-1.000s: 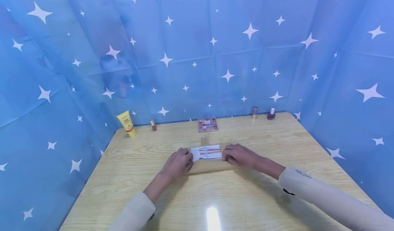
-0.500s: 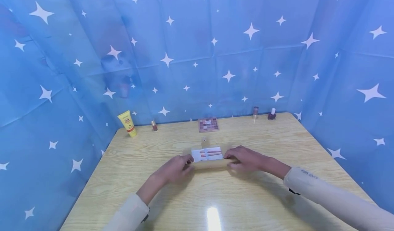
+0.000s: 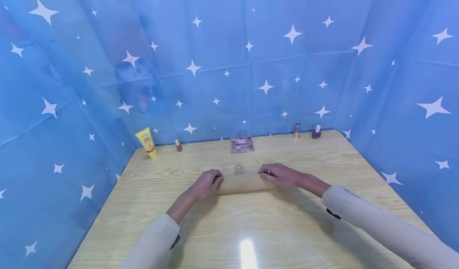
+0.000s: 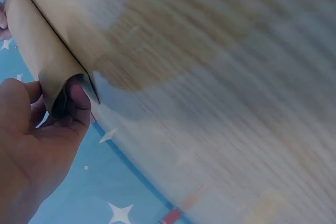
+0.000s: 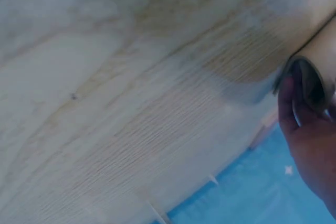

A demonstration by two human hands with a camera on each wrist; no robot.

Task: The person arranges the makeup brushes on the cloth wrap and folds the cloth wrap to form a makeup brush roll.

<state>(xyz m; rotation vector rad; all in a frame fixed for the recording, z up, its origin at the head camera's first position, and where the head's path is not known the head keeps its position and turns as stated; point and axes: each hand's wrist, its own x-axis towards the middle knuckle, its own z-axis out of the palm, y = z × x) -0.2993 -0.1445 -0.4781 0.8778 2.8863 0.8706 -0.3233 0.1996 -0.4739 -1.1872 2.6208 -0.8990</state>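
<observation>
A tan makeup brush roll [image 3: 244, 184] lies rolled into a flattened tube near the middle of the wooden table. My left hand [image 3: 207, 184] grips its left end. In the left wrist view, that hand's thumb lies against the outside and a finger reaches into the open end of the brush roll [image 4: 44, 40]. My right hand [image 3: 281, 175] holds the other end, where the right wrist view shows the hollow rolled end of the brush roll [image 5: 325, 56] between the fingers. A snap tab [image 3: 238, 169] sticks out beyond the far edge. The brushes inside are hidden.
Along the back edge stand a yellow tube [image 3: 147, 143], a small lipstick-like bottle [image 3: 178, 145], a slim tube [image 3: 297, 130] and a dark nail polish bottle [image 3: 316, 132]. An eyeshadow palette [image 3: 242, 144] lies behind the roll. A blue starred curtain [image 3: 229, 81] surrounds the table [image 3: 150, 217].
Both hands have folded the near flap of the brush roll away from me, covering the white lining and brushes that showed before. Both hands now sit slightly farther back.
</observation>
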